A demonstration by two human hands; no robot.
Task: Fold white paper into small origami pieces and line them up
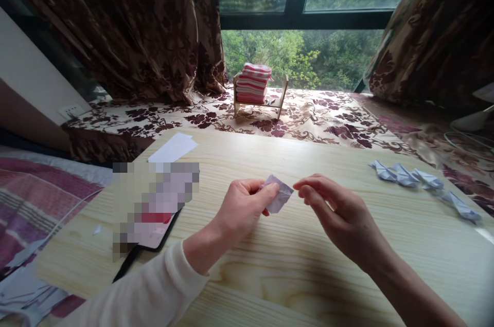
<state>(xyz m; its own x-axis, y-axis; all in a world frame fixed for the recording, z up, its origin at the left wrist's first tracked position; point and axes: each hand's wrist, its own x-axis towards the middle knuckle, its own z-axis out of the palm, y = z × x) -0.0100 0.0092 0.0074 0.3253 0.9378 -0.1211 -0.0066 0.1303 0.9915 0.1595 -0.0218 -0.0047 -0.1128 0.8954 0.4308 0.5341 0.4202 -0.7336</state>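
My left hand (pixel 243 201) pinches a small square piece of folded paper (pixel 283 197) between thumb and fingers, above the middle of the table. The paper is pale greyish and creased. My right hand (pixel 334 209) is just right of it, fingers bent and slightly apart, its fingertips close to the paper's right corner. Nothing shows between the right fingers. Whether a fingertip touches the corner is hard to tell. Several folded white paper pieces (pixel 405 175) lie in a row at the table's right side.
Pale wooden table (pixel 231 275). On its left are a blurred-out phone or tablet (pixel 162 232) and white paper strips (pixel 173 148). Behind, on a floral-covered sill, stands a small wooden rack (pixel 283 95) with folded striped cloths (pixel 252 83). A white cable (pixel 73 214) runs at the left edge.
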